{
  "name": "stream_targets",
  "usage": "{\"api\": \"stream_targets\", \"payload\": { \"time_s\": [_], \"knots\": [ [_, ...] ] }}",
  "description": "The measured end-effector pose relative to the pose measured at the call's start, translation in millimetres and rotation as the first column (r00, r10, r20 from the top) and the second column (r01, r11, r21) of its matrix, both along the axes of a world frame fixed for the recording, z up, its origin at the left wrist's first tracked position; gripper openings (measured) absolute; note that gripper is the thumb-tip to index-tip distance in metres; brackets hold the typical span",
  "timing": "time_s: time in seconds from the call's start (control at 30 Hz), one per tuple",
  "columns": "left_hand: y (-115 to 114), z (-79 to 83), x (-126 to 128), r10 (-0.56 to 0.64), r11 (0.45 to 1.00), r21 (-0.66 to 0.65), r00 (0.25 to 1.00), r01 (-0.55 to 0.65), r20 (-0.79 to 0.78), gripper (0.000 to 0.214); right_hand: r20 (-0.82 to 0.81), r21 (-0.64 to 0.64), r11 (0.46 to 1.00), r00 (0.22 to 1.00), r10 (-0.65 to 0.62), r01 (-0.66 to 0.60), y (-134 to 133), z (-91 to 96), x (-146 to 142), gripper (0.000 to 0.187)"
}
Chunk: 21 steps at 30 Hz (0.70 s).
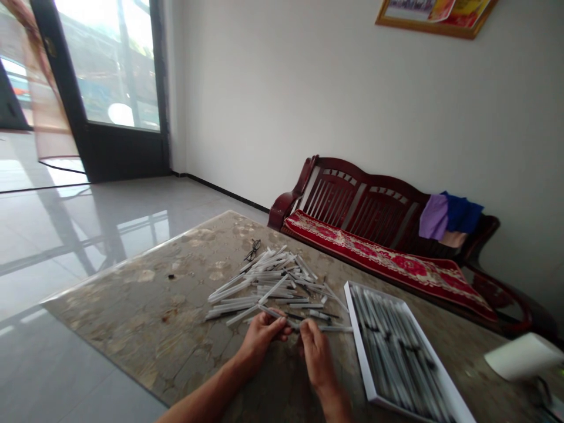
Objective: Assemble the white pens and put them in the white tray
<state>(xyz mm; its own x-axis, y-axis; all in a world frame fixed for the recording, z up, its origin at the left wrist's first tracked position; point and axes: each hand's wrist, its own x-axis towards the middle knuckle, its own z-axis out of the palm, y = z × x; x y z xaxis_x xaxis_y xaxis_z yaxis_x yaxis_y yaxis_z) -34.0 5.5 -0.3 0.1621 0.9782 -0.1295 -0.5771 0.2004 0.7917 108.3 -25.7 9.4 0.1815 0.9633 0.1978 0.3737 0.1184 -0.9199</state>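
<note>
A person's left hand [263,336] and right hand [316,353] work together over a marble-topped desk [132,294], the fingers [307,332] of both curled narrowly around a slim white plastic tube [282,317] held near the desk's near edge. Just beyond the hands, at the middle of the desk, lies a loose pile of white plastic tubes [268,285], some with dark parts, crossing one another at many angles. A pair of black-framed glasses [252,250] rests just past the pile's far side. To the right of the hands, a white tray [365,335] holds tubes packed in rows, its contents blurred. A white object [524,356] sits at the desk's right corner. Behind the desk's far edge stands a dark wooden bench [352,200] with a red patterned cushion [388,264] and purple and blue cloths [449,216]. A glass door [112,64] lights the tiled floor [132,205].
</note>
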Motion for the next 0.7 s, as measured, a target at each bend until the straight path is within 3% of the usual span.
{"api": "stream_targets", "payload": {
  "time_s": [0.07, 0.13, 0.23, 0.33, 0.43, 0.5, 0.57, 0.63, 0.7],
  "knots": [
    [0.3, -0.5, 0.3, -0.009, 1.000, 0.013, 1.000, 0.009, -0.006, 0.037, -0.022, -0.029, 0.999, 1.000, 0.013, -0.014, -1.5, 1.3, -2.1, 0.048],
    [0.5, -1.4, 0.9, -0.025, 0.999, 0.033, 0.999, 0.026, -0.029, 0.037, -0.097, -0.145, 0.989, 0.995, 0.007, -0.021, -1.3, 1.3, -4.9, 0.051],
    [-0.1, -3.8, 1.4, -0.062, 0.995, 0.068, 0.987, 0.072, -0.148, 0.037, -0.151, -0.238, 0.971, 0.987, -0.051, 0.014, 1.8, 1.9, -3.1, 0.054],
    [-3.2, -6.0, -1.1, 0.031, 0.980, 0.190, 0.907, 0.055, -0.420, 0.029, 0.074, -0.058, 0.984, 0.984, -0.162, 0.167, 4.2, 10.4, 7.9, 0.053],
    [-7.4, -5.9, -6.3, 0.362, 0.878, 0.477, 0.705, -0.038, -0.610, 0.015, 0.399, 0.179, 0.974, 0.894, -0.203, 0.141, -0.1, 26.8, 16.1, 0.049],
    [-8.6, -4.8, -9.8, 0.519, 0.785, 0.619, 0.567, -0.020, -0.639, 0.019, 0.530, 0.232, 0.973, 0.836, -0.138, 0.013, -5.6, 38.2, 15.0, 0.047],
    [-7.8, -3.5, -12.1, 0.564, 0.743, 0.667, 0.489, 0.050, -0.665, 0.016, 0.580, 0.208, 0.970, 0.814, -0.017, -0.127, -8.2, 46.9, 10.8, 0.045],
    [-5.4, -2.5, -13.3, 0.563, 0.743, 0.666, 0.475, 0.068, -0.676, 0.014, 0.524, 0.129, 0.965, 0.842, 0.128, -0.227, -1.9, 51.4, 7.8, 0.046],
    [-2.5, -1.7, -13.3, 0.564, 0.758, 0.653, 0.504, 0.000, -0.654, 0.015, 0.398, 0.040, 0.976, 0.899, 0.182, -0.216, 16.7, 51.3, 8.0, 0.049]
  ]
}}
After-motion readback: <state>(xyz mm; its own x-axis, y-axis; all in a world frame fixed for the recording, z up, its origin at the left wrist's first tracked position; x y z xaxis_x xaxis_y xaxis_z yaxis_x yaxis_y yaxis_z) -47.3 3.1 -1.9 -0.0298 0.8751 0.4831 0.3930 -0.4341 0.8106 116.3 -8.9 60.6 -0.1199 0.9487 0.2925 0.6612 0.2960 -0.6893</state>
